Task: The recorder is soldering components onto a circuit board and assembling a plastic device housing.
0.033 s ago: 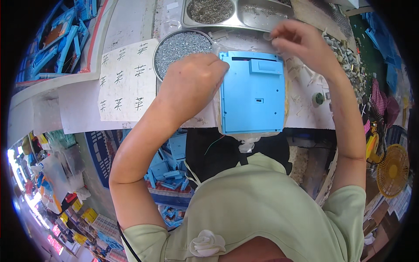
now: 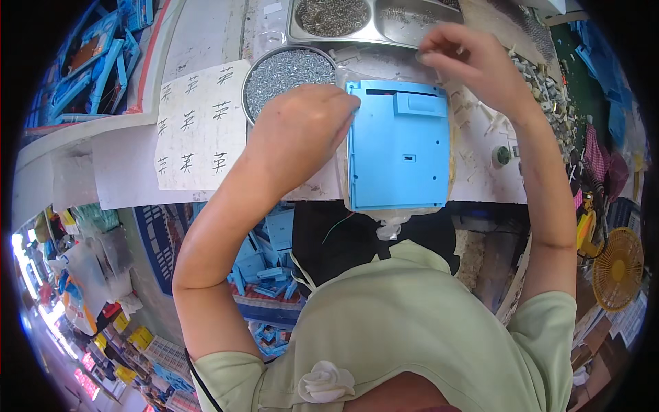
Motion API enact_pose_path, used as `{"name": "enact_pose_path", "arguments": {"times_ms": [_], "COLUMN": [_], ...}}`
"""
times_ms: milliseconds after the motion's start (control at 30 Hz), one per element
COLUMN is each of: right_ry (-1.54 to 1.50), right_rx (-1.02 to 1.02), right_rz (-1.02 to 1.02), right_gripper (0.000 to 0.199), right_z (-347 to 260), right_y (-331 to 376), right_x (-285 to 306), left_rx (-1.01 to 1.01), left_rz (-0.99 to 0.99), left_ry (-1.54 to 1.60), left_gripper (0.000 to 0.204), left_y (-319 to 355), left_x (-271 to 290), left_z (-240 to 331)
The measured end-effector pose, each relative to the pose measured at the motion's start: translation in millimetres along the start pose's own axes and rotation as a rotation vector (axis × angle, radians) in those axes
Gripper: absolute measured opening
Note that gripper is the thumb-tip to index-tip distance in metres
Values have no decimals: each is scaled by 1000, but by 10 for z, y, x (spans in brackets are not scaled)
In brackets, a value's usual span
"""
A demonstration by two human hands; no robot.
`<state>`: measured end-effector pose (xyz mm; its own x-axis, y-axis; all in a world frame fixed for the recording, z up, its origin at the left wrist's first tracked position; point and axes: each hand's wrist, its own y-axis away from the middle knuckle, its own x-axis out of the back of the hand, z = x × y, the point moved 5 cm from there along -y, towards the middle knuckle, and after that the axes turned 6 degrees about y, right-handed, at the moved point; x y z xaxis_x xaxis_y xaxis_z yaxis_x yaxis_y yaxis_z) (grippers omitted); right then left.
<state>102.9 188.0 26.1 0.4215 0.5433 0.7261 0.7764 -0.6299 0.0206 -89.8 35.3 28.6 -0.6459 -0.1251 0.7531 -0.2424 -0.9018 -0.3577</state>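
Observation:
A flat, light-blue plastic casing (image 2: 391, 158) lies on the table in front of me, with a raised block (image 2: 420, 104) near its top and small holes in its face. At its upper left corner my left hand (image 2: 302, 127) is closed, the fingertips pinched together. What they may hold is too small to make out. My right hand (image 2: 473, 65) hovers beyond the casing's upper right corner, below the metal tray (image 2: 412, 41). Its fingers are curled together at the tips, and anything between them cannot be made out.
Beside my left hand stands a round bowl of silver screws (image 2: 292, 72). The tray holds small metal parts. A handwritten paper sheet (image 2: 199, 130) lies left, near a bin of blue plastic parts (image 2: 103, 62). Small loose pieces (image 2: 549, 96) and a green-topped object (image 2: 501, 156) are right.
My right hand has shifted slightly up and to the left, towards the tray. The left hand and the casing stay almost where they were.

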Motion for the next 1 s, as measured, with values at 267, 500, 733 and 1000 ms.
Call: {"name": "enact_pose_path", "arguments": {"times_ms": [267,500,733,1000], "right_ry": [772,783,586,138], "right_rx": [583,507,603,199], "right_rz": [-74,-140,309,344], "right_gripper": [7,9,11,11], "right_z": [-983,-1061,-960,-242], "right_y": [-893,-1072,-516,1074], "right_x": [-1206,-1261,-620,-346], "left_rx": [332,347,371,122], "left_rz": [6,116,222,81], "left_ry": [-366,-304,-336,234], "left_gripper": [11,15,17,14], "left_y": [335,328,350,163], "left_x": [223,245,225,-281], "left_z": [-436,-640,-491,678]}}
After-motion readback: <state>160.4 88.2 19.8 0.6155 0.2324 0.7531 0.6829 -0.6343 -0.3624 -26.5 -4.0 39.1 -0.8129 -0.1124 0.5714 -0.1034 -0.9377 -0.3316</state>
